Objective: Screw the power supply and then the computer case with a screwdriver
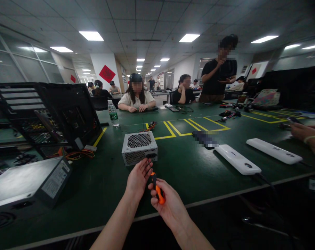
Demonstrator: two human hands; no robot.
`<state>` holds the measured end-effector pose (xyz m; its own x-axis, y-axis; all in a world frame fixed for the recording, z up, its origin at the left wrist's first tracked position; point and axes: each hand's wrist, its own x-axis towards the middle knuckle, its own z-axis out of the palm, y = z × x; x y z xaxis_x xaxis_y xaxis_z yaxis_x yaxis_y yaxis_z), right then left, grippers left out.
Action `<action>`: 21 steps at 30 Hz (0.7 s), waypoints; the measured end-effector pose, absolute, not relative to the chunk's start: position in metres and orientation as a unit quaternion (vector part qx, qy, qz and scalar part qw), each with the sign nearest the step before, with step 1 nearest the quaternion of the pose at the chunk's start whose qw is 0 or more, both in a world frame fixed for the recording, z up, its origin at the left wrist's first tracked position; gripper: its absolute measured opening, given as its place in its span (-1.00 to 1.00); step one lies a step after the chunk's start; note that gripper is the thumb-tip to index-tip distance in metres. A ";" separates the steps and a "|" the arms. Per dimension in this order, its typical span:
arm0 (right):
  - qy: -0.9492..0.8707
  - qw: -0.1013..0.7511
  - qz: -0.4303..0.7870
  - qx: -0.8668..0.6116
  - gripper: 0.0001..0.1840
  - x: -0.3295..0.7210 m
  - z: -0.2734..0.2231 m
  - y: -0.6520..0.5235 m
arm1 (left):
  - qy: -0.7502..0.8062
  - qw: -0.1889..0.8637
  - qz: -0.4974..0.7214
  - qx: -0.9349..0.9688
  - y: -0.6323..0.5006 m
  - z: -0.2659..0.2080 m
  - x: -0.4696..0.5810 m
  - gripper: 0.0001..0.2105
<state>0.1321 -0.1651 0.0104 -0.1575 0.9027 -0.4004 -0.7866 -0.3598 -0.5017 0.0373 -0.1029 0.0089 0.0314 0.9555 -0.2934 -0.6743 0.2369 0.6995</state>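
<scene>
My right hand [170, 205] is closed around the orange and black handle of a screwdriver [160, 195]. Its thin shaft points forward and up, toward the socket side of a grey power supply unit [139, 147] with a honeycomb-vented top. Beside the shaft's tip is my left hand [138, 177], palm turned inward and fingers curled together close to the tip. Whatever those fingertips pinch, if anything, is too small to make out. Whether the tip touches the power supply cannot be told.
At left stand an open black computer case [69, 111] and a larger power supply [29, 184]. A water bottle [113, 114] stands behind. White power banks [235, 158] lie at right on the green table [183, 180]. A co-worker's hand [300, 130] is at far right; other people sit opposite.
</scene>
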 end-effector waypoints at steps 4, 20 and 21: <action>-0.083 0.569 0.750 -0.327 -0.79 0.131 0.008 -0.165 | 0.375 0.690 0.587 0.194 -0.104 0.009 0.038 -0.74; -0.131 0.578 0.736 -0.327 -0.66 0.129 0.005 -0.166 | 0.389 0.678 0.588 0.207 -0.105 0.011 0.040 -0.75; -0.130 0.577 0.738 -0.325 -0.67 0.129 0.005 -0.166 | 0.389 0.678 0.588 0.207 -0.105 0.010 0.040 -0.75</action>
